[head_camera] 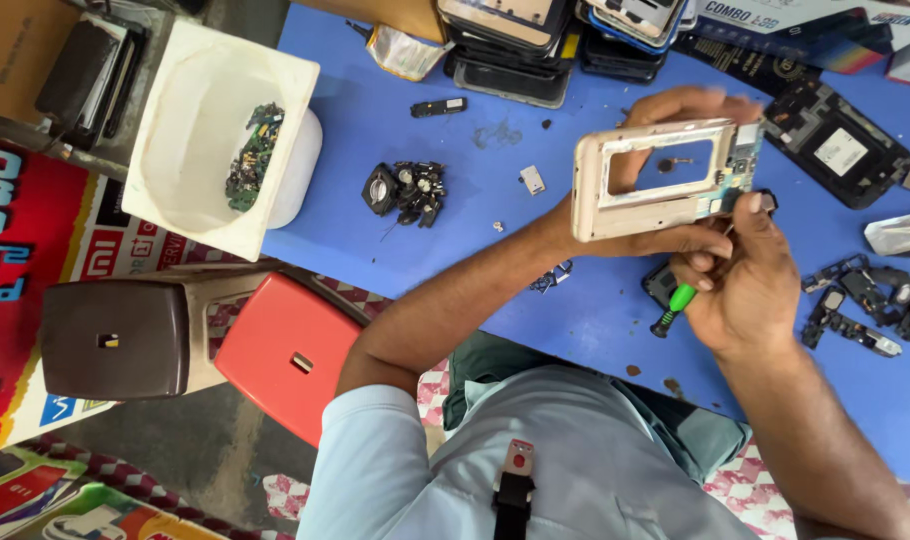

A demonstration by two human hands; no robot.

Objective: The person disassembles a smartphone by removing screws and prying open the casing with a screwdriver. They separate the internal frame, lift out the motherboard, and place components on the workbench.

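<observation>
Over the blue bench [395,120], the left hand [675,170] holds a gold phone frame [660,180] up in the air, fingers curled behind it and thumb along its lower edge, pinching it at roughly two o'clock from the person's chest. The frame is tilted slightly, its window cut-out open so a finger shows through. At the frame's three o'clock end sits a small green circuit board [740,170]. The right hand [740,280] is just below that end, fingers pressed together around a green-handled screwdriver [675,305], whose tip is hidden near the frame's corner.

At nine o'clock from the frame lies a heap of small black parts [405,188]; farther out at nine, a white tub [210,130] holds green board scraps. At twelve o'clock, a stack of phone bodies [535,40]. At three o'clock lies a dark opened phone back [835,150], and at four o'clock more black pieces [865,305]. A red stool [290,355] and a brown stool [115,340] stand by the bench's edge.
</observation>
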